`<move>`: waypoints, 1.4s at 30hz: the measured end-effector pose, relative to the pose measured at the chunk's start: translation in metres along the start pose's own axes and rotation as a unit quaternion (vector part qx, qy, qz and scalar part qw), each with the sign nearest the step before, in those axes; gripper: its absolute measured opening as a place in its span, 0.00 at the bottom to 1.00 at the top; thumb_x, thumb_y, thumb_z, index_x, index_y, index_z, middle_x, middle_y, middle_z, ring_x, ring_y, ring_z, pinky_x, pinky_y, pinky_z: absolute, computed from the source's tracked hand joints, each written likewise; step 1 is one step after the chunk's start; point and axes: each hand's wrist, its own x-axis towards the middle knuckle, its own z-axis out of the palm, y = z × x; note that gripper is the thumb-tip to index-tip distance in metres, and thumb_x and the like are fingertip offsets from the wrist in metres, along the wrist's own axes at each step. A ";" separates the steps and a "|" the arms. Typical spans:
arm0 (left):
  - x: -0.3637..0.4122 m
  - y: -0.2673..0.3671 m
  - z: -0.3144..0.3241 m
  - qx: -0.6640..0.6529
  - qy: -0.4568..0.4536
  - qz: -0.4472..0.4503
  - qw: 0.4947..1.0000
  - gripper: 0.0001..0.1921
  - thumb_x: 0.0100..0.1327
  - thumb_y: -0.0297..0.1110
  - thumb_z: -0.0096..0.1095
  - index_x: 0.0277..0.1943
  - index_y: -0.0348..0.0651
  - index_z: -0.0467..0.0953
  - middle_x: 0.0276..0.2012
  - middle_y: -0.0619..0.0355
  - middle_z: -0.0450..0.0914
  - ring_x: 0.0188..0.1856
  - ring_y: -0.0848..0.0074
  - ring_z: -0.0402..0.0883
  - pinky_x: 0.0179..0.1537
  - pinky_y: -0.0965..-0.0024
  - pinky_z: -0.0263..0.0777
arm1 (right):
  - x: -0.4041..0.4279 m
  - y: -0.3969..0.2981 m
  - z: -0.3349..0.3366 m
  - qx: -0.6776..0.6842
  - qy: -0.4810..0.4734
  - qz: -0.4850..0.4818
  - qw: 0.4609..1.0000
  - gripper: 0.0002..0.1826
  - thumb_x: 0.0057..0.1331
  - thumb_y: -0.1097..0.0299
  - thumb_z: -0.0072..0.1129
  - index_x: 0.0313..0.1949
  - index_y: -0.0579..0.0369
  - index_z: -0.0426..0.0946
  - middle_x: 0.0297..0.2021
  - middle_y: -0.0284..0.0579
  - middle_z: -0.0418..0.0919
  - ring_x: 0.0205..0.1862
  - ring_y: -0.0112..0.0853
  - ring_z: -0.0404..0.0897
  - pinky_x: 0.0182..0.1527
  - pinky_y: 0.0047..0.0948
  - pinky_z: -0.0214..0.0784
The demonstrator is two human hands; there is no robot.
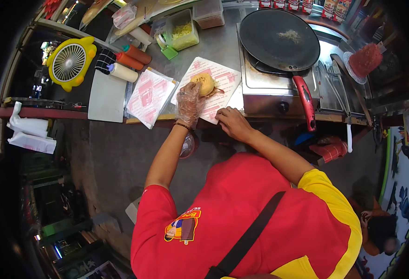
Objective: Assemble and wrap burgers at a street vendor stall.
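Note:
A filled burger [203, 84] in a toasted bun lies on a sheet of printed wrapping paper [222, 71] on the metal counter. My left hand [190, 101], in a clear plastic glove, grips the near left side of the burger. Bits of filling stick out at the bun's right edge. My right hand [233, 122] is bare and rests at the near edge of the wrapping paper, its fingertips touching the corner; whether they pinch it is unclear. A stack of the same printed paper [151, 96] lies to the left.
A black flat pan [279, 40] with a red handle [305, 104] sits on the stove at the right, tongs [337, 87] beside it. Sauce bottles [129, 61], a tub of shredded vegetable [183, 33] and a yellow fan [70, 62] stand at left. A person [379, 226] is at lower right.

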 end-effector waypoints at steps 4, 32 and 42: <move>-0.002 -0.003 -0.018 -0.071 -0.013 0.025 0.997 0.39 0.55 0.32 0.77 0.72 0.46 0.73 0.65 0.46 0.77 0.65 0.47 0.76 0.65 0.44 0.69 | 0.006 0.008 0.003 0.006 0.027 0.015 1.000 0.13 0.65 0.74 0.68 0.50 0.53 0.82 0.48 0.44 0.79 0.51 0.46 0.79 0.54 0.45 0.72; 0.081 -0.091 0.019 -0.415 -0.125 0.079 0.898 0.08 0.73 0.27 0.59 0.51 0.38 0.82 0.47 0.45 0.86 0.52 0.47 0.84 0.58 0.51 0.75 | 0.169 0.015 -0.047 0.083 -0.050 0.354 0.930 0.11 0.67 0.66 0.75 0.37 0.63 0.90 0.28 0.44 0.89 0.31 0.27 0.83 0.40 0.34 0.76; 0.082 -0.081 0.006 -0.434 -0.144 0.010 0.889 0.10 0.68 0.36 0.67 0.41 0.36 0.82 0.39 0.42 0.85 0.46 0.46 0.85 0.52 0.50 0.77 | 0.183 0.029 -0.039 0.006 -0.022 0.265 0.964 0.11 0.66 0.66 0.76 0.37 0.63 0.89 0.34 0.53 0.88 0.35 0.40 0.87 0.42 0.38 0.77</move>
